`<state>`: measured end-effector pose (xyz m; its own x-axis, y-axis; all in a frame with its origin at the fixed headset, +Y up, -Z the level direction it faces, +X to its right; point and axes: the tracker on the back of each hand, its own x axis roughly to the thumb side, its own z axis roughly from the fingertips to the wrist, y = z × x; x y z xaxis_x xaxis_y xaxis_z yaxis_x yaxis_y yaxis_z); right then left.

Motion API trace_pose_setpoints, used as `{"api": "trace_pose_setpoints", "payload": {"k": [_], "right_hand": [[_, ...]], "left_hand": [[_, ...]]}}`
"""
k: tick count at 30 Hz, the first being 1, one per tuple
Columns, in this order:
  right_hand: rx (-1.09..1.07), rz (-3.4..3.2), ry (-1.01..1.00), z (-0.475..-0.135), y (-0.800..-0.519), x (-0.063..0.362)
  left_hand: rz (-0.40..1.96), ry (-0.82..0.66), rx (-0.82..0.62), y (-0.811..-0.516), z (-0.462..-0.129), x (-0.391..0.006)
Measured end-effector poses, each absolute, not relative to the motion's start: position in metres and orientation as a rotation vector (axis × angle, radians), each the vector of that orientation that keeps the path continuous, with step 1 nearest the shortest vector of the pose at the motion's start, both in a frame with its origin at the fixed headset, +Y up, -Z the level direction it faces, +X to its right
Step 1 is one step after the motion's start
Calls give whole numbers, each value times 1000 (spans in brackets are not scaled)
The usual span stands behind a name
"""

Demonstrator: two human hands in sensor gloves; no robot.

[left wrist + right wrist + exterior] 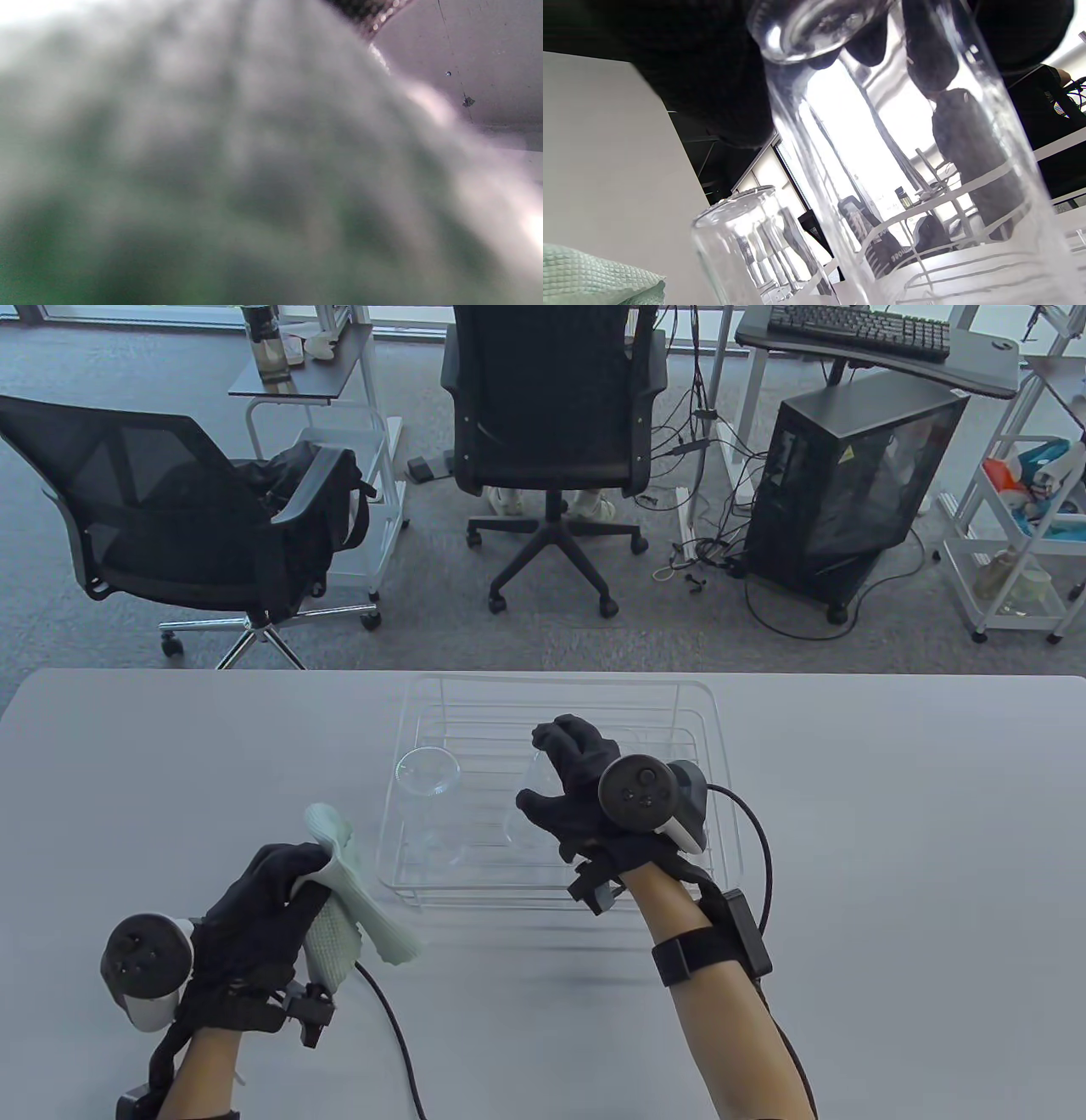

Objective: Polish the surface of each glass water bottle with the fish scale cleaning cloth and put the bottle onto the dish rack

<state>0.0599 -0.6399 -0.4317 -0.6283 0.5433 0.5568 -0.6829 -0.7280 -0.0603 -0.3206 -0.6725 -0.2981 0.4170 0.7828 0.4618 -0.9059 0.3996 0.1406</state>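
Observation:
A clear wire dish rack (679, 689) sits mid-table. One glass bottle (428, 806) stands upright in its left part, also seen low in the right wrist view as a glass bottle (746, 250). My right hand (551, 768) is over the rack's middle and grips a second glass bottle (524, 806). In the right wrist view this held bottle (882, 178) fills the frame, with my fingers (961, 140) curled round it. My left hand (280, 882) is left of the rack and holds the pale green cloth (361, 903) bunched. That cloth (212, 169) blurs out the left wrist view.
The grey table (891, 814) ends at its far edge just behind the rack. Beyond it stand two black office chairs (551, 415), a PC tower (840, 492) and a white cart (1018, 560). Glove cables (390, 1018) trail toward the near edge.

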Motion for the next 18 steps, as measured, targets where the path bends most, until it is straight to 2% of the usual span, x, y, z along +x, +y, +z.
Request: {"api": "trace_pose_setpoints", "payload": {"k": [18], "right_hand": [[750,2452,-206,-444,-649,27]], "left_hand": [[1095,-290,386,-672,-298,-325]]}}
